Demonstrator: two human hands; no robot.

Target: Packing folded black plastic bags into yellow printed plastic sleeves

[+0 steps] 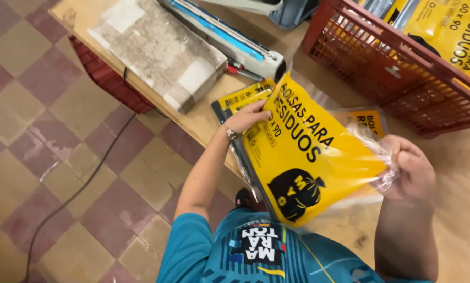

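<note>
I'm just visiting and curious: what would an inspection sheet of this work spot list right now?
Surface: wooden table, worn, standing on a tiled floor.
Job's things: yellow packet in clear plastic wrap, held up over the table edge.
Clutter: more yellow packets lying flat; grey block; heat sealer; red crate holding further packets.
Grips: left hand pinches the packet's top edge; right hand clutches its clear plastic end.
Cables: black cable runs from under the table across the floor.
Surroundings: a second red crate under the table.
</note>
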